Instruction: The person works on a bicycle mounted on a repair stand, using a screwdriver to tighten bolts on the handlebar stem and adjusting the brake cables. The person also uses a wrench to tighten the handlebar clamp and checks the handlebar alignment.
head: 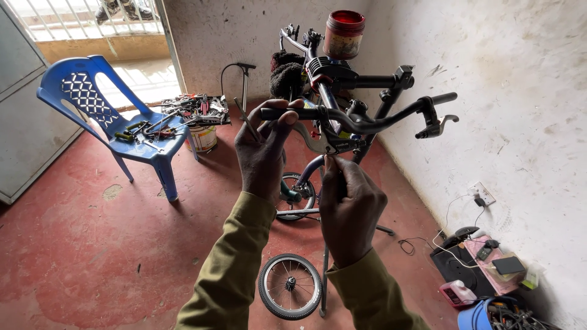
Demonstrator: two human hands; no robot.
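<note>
A small bicycle (333, 131) hangs on a repair stand in front of me. My left hand (263, 153) grips the left end of its black handlebar (367, 122) and also pinches a thin metal rod that sticks up to the left. Just below the stem, my right hand (348, 205) has its fingers closed on a small tool pressed against the bike's head area; the tool itself is mostly hidden. A brake lever (437, 125) sits on the right end of the bar. Both my sleeves are olive green.
A blue plastic chair (116, 116) with tools on its seat stands at the left. Behind it a tray of tools (195, 109) rests on a white bucket. A loose small wheel (290, 286) lies on the red floor. Chargers, cables and small devices (483, 269) lie along the right wall.
</note>
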